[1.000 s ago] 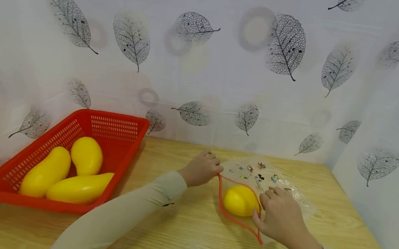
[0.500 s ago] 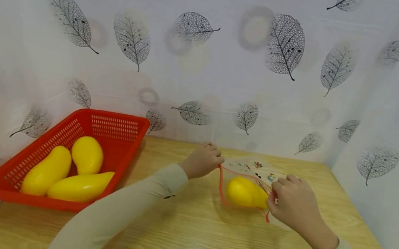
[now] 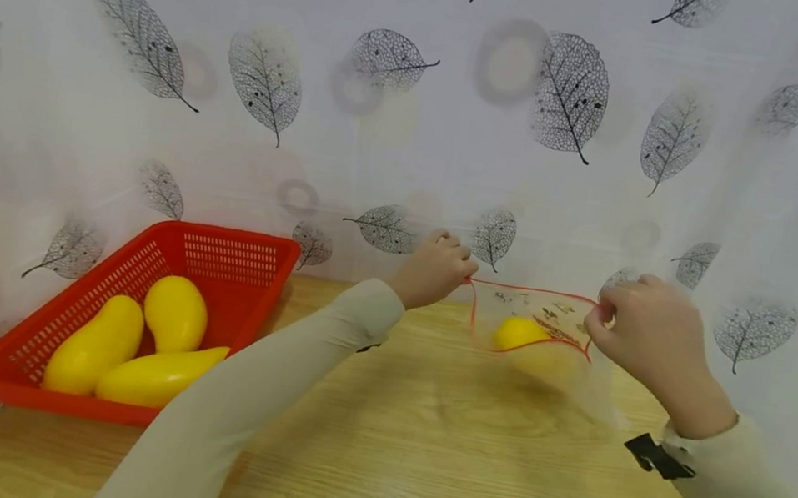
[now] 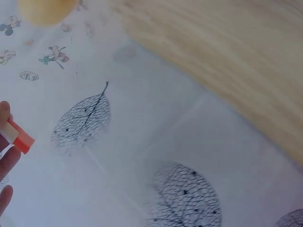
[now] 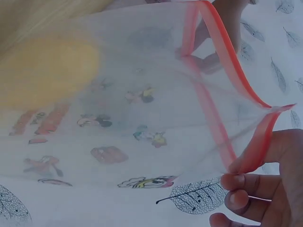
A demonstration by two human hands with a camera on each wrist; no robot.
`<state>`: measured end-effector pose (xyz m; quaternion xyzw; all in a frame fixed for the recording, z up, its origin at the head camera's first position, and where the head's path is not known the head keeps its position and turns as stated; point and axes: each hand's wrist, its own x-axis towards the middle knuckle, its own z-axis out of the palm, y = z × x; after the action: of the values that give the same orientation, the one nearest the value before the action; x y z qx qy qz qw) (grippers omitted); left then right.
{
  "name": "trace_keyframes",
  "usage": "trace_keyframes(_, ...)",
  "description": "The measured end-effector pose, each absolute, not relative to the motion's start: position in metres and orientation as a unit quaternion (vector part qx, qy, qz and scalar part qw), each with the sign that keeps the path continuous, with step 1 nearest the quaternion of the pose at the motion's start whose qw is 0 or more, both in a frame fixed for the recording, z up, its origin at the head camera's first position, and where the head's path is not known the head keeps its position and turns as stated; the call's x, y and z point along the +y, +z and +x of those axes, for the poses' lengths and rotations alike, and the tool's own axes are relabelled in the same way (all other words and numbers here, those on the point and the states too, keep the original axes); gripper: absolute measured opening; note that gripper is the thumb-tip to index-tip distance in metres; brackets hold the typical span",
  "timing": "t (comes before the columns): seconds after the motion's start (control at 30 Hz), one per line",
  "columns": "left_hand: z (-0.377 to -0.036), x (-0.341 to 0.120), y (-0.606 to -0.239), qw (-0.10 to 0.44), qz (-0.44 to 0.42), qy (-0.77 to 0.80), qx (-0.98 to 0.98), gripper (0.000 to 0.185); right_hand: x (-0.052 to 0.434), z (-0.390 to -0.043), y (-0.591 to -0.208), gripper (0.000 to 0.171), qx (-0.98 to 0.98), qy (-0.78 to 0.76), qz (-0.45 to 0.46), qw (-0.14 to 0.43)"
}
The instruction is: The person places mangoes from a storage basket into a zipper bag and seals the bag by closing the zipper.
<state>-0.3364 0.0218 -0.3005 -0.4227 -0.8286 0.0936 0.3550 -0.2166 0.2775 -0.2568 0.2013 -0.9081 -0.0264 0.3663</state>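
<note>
A clear bag (image 3: 546, 336) with a red zip rim and small cartoon prints hangs above the table (image 3: 417, 453), held up at 1 o'clock of the head view, with one yellow mango (image 3: 520, 333) sagging inside it. The left hand (image 3: 434, 269) pinches the bag's left corner, its fingers (image 4: 5, 142) curled round the red strip; the right hand (image 3: 649, 332) pinches the right corner, fingertips (image 5: 246, 182) closed on the rim, so the mouth stands stretched wide between them. A second ago the bag lay flat on the wood with the mango at its mouth and the right hand resting on it; half a second ago the rim was only starting to rise. Now both hands have come up toward 12 o'clock and the fruit has slid from the opening down into the bag, which suggests the bagging step is done for this piece and the zip remains open. At 9 o'clock a red basket (image 3: 232, 248) holds three more mangoes (image 3: 128, 348), well apart from the hands. A leaf-print curtain (image 3: 387, 113) backs the scene. A black strap (image 3: 655, 458) shows on the right sleeve.
</note>
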Motion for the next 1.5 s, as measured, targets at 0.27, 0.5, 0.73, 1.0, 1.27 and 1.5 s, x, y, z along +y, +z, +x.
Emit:
trace_keyframes(0.27,-0.334,0.028,-0.282,0.373,-0.412,0.084,-0.827,0.012,0.284,-0.217,-0.24,0.017,-0.894,-0.025,0.196,0.401)
trace_keyframes(0.5,-0.341,0.019,-0.303,0.362,-0.427,0.1,-0.823,0.013,0.27,-0.214,-0.258,0.018,-0.884,-0.025,0.239,0.4)
trace_keyframes(0.73,-0.345,0.002,-0.322,0.352,-0.446,0.105,-0.816,0.008,0.247,-0.21,-0.279,0.023,-0.882,-0.024,0.284,0.376)
trace_keyframes(1.0,-0.344,-0.011,-0.342,0.373,-0.455,0.075,-0.805,0.009,0.227,-0.205,-0.294,0.027,-0.885,-0.018,0.3,0.356)
trace_keyframes(1.27,-0.336,-0.021,-0.354,0.416,-0.459,0.083,-0.781,0.003,0.218,-0.203,-0.296,0.032,-0.896,-0.029,0.288,0.337)
trace_keyframes(1.5,-0.332,-0.02,-0.351,0.395,-0.463,0.078,-0.79,0.008,0.214,-0.212,-0.295,0.033,-0.897,-0.052,0.287,0.333)
